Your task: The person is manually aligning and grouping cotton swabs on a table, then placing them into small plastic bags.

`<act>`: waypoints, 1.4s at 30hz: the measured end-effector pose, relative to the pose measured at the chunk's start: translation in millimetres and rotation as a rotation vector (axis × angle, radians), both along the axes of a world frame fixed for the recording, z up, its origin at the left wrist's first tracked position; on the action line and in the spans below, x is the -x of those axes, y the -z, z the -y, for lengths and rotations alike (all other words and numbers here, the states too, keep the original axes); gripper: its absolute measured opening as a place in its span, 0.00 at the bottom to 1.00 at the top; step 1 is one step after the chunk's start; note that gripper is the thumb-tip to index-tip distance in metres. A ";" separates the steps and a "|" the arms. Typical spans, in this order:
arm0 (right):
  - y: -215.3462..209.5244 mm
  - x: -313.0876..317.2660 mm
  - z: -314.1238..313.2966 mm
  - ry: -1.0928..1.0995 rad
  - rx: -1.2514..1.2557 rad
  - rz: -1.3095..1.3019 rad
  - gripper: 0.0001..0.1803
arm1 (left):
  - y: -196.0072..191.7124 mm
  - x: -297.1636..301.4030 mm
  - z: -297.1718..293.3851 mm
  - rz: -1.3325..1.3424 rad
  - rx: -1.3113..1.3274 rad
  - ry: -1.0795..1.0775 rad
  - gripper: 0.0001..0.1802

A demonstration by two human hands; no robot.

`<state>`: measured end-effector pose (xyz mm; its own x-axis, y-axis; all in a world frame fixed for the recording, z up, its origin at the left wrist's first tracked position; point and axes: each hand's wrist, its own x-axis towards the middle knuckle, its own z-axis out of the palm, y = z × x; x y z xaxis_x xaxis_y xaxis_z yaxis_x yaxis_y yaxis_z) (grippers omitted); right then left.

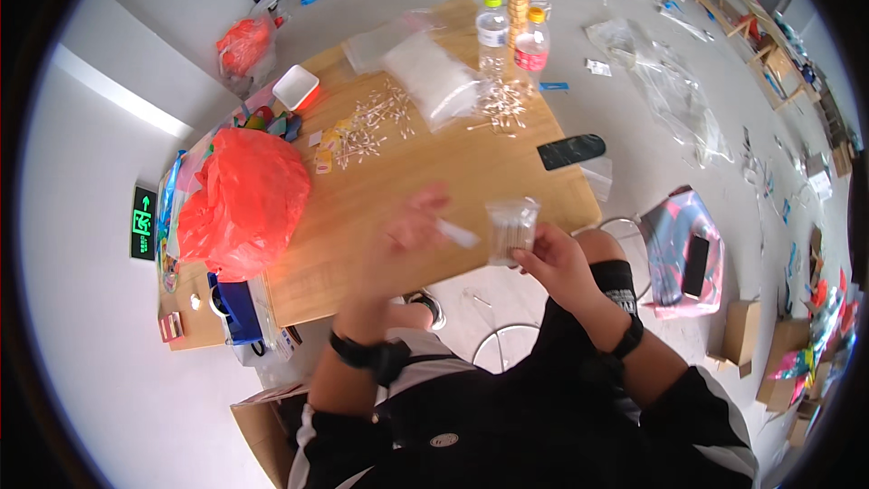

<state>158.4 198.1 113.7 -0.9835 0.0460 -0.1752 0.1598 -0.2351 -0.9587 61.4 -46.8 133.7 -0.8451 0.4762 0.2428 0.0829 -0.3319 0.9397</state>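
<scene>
My right hand [558, 263] pinches the lower right side of a small clear plastic bag [513, 228], held upright over the near edge of the table. Thin sticks, like cotton swabs, show inside the bag. To its left, my left hand [415, 228] is smeared by motion, with its upper fingers raised. A small white strip [459, 234] juts from its thumb side toward the bag, apart from it; it looks gripped there. Farther back on the wooden table [407, 177] lie a loose pile of cotton swabs [376, 122] and a second heap of swabs [501, 104].
A red plastic bag [244, 204] fills the table's left side, with a red-and-white tray [297, 89] behind it. Two bottles [491, 36] and a tall clear-sided stack [518, 4] stand at the back, beside a bulky clear bag [433, 77]. A dark phone-shaped slab [571, 152] overhangs the right edge.
</scene>
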 end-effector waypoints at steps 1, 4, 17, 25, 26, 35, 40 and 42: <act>-8.1 -2.3 4.0 -0.040 0.007 -0.030 0.10 | -7.6 -31.4 -18.6 0.014 0.030 0.005 0.04; -28.0 -17.1 7.8 -0.149 -0.092 -0.108 0.11 | -10.1 -92.9 -40.2 0.149 0.066 -0.038 0.04; -136.2 -64.5 -22.4 -0.380 -0.917 -1.140 0.23 | -61.9 -176.5 -12.8 0.601 -0.017 0.153 0.05; -143.4 -88.0 -29.4 -0.343 -0.790 -1.184 0.13 | -71.4 -189.6 -21.1 0.308 0.144 0.202 0.05; -136.1 -93.8 -30.3 -0.272 -0.420 -0.878 0.10 | -70.0 -191.5 -20.7 0.304 0.142 0.206 0.05; -125.5 -91.9 -44.7 -0.130 -0.191 -0.225 0.07 | -79.8 -201.8 -3.7 0.142 0.391 -0.192 0.34; -131.2 -97.7 -36.2 -0.219 -0.352 -0.139 0.09 | -71.5 -202.1 0.2 0.163 0.230 -0.271 0.20; -128.3 -99.6 -31.6 -0.250 -0.345 -0.118 0.09 | -69.0 -203.4 0.2 0.196 0.171 -0.306 0.16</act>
